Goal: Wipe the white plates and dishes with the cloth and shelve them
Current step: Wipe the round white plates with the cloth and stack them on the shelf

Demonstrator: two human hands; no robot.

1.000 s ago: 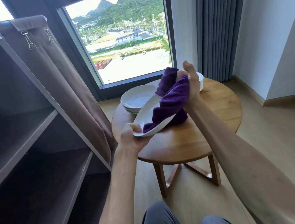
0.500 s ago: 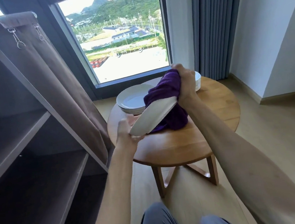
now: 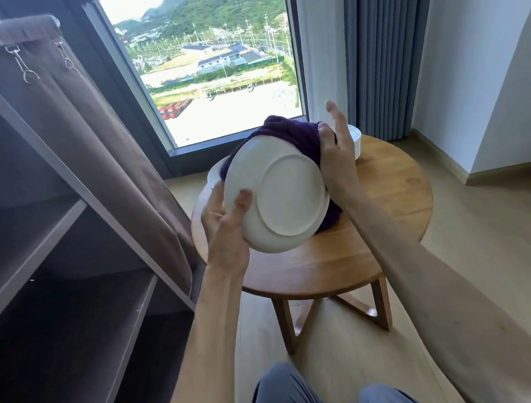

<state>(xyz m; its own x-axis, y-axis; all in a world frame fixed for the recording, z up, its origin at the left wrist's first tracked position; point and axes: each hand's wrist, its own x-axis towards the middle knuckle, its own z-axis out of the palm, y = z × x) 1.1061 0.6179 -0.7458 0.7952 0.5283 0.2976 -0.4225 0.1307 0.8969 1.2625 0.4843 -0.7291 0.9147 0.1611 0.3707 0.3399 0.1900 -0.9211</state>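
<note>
A white plate (image 3: 284,196) is tilted up over the round wooden table (image 3: 388,222), its underside facing me. My left hand (image 3: 224,224) grips its lower left rim, thumb on the underside. A purple cloth (image 3: 300,137) is bunched behind the plate's upper right edge and hangs down behind its lower right. My right hand (image 3: 337,153) holds the cloth against the plate's right edge, with some fingers stretched upward. A stack of white plates (image 3: 213,179) on the table is mostly hidden behind the held plate. A stack of white dishes (image 3: 356,140) stands behind my right hand.
A dark open shelf unit (image 3: 53,252) with bare shelves stands at the left, its brown fabric cover (image 3: 98,145) pulled aside. A window and grey curtain (image 3: 382,49) are behind the table. Wood floor lies to the right. My knees (image 3: 284,395) show at the bottom.
The plate has been turned from face up to tilted with its underside toward me. The cloth and my right hand moved round to the plate's far side and right edge.
</note>
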